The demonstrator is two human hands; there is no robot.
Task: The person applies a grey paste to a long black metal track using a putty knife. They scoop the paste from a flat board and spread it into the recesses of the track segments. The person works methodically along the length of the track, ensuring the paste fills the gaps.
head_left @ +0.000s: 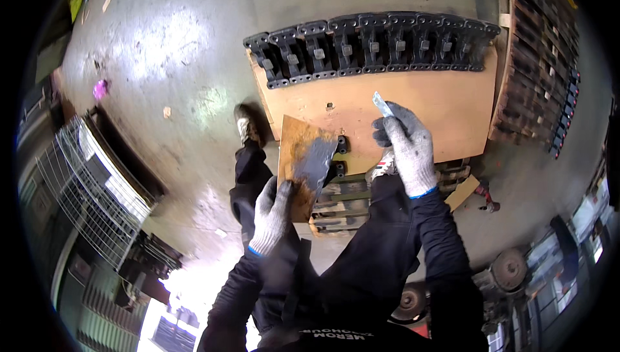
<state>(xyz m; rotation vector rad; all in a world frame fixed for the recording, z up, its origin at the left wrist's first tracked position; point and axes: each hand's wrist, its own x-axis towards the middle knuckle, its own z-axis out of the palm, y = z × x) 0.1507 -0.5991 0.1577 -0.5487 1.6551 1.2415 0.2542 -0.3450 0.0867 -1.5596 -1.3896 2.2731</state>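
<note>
My left hand (271,216), in a grey-palmed work glove, grips the lower left edge of a thin brown board (292,137). Dark grey paste (313,163) is smeared over the board's right half. In my gloved right hand (412,148) is a flat, narrow spatula (381,103), its pale, smeared end pointing up and left, apart from the board. Beyond both hands lies a row of black metal track links (374,43), joined side by side. Two small black parts with holes, one upper (342,144) and one lower (339,168), sit just right of the board.
The links rest on a tan sheet (433,116) over a wooden pallet (342,200). My shoes stand beside it. Stacked dark wooden slats (536,55) rise at the right. A wire mesh rack (84,187) is far left. A wheeled vehicle (510,269) stands at lower right.
</note>
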